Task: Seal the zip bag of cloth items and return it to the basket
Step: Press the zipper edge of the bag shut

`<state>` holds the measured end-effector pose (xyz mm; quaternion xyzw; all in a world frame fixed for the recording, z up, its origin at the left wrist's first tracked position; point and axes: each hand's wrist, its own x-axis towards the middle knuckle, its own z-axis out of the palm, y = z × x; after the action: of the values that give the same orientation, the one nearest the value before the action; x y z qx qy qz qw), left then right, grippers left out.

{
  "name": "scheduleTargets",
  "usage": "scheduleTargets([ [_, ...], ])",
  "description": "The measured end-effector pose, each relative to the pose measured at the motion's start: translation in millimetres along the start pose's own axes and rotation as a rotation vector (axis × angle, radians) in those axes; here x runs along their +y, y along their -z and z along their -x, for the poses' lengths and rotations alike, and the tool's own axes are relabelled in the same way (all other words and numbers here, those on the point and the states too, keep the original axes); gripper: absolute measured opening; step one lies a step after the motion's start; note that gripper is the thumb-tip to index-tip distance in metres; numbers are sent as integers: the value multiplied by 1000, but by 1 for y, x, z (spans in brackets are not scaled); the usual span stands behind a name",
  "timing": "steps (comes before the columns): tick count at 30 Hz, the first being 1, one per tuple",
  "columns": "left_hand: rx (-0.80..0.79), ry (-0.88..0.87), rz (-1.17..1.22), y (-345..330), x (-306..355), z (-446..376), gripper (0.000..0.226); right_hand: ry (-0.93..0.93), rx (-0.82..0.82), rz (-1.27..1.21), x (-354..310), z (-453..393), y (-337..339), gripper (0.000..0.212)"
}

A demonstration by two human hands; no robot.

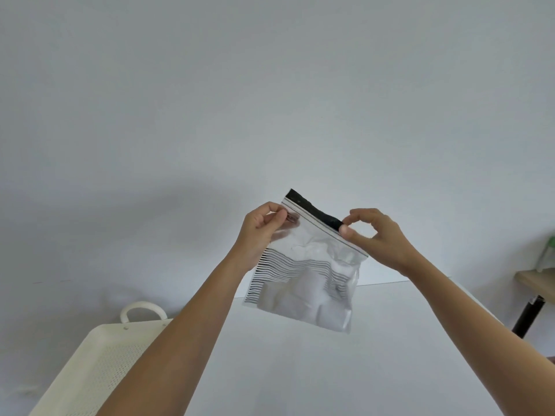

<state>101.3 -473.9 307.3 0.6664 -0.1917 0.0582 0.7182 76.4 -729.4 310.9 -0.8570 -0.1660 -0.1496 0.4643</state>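
Observation:
A clear zip bag (303, 274) with black stripes and a black top band hangs in the air above the white table (300, 370), tilted down to the right. White cloth items show through its lower half. My left hand (264, 229) pinches the bag's top left corner at the zip strip. My right hand (375, 235) pinches the zip strip near its right end between thumb and forefinger. The cream perforated basket (99, 364) with a loop handle sits at the lower left, partly hidden by my left forearm.
A plain white wall fills the background. At the far right edge stands a wooden shelf (537, 283) on a black leg, with something green and white on it.

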Motion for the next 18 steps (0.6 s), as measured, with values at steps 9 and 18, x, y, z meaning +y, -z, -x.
scheduleTargets([
  [9,80,47,277,19,-2,-2,15,-198,-109,-459,33,5,-1,34],
  [18,162,129,331,30,-11,4,13,-363,-20,-663,33,2,-20,73],
])
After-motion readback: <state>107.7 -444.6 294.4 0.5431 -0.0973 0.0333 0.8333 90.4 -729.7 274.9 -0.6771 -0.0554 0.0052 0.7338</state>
